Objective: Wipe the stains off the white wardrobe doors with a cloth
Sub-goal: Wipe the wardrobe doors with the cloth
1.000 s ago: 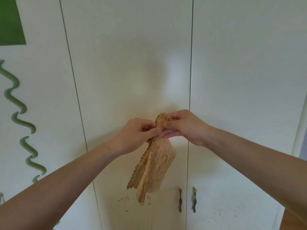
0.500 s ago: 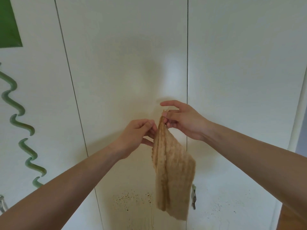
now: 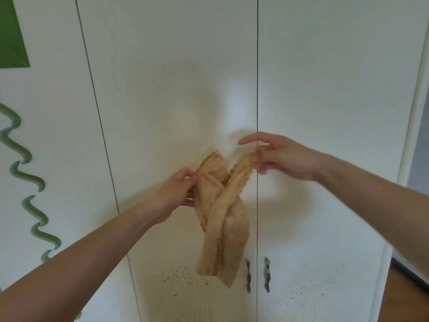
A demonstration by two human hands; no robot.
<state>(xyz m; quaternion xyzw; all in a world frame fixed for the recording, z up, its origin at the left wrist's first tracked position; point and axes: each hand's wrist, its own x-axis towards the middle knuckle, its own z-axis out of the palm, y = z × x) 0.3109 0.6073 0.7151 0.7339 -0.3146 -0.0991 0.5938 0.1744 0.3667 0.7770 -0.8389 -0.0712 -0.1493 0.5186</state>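
A tan cloth (image 3: pixel 220 219) with scalloped edges hangs in the air in front of the white wardrobe doors (image 3: pixel 176 89). My left hand (image 3: pixel 176 191) pinches its upper left edge. My right hand (image 3: pixel 283 156) pinches another corner higher up and to the right, with the forefinger stretched out. Between the two hands the cloth twists and droops in two folded strips. Dark speckled stains (image 3: pixel 178 280) cover the middle door low down, with brownish runs below them. Fainter specks (image 3: pixel 308 284) dot the right door at the same height.
Two metal handles (image 3: pixel 248 275) (image 3: pixel 267 273) flank the gap between the middle and right doors. The left door carries a green wavy decoration (image 3: pixel 27 182) and a green panel (image 3: pixel 11 36). Wooden floor (image 3: pixel 406 298) shows at the lower right.
My hands have drawn apart, the right one rising to the right with one corner. The left hand has retaken hold of the cloth, which now spreads and twists between them.
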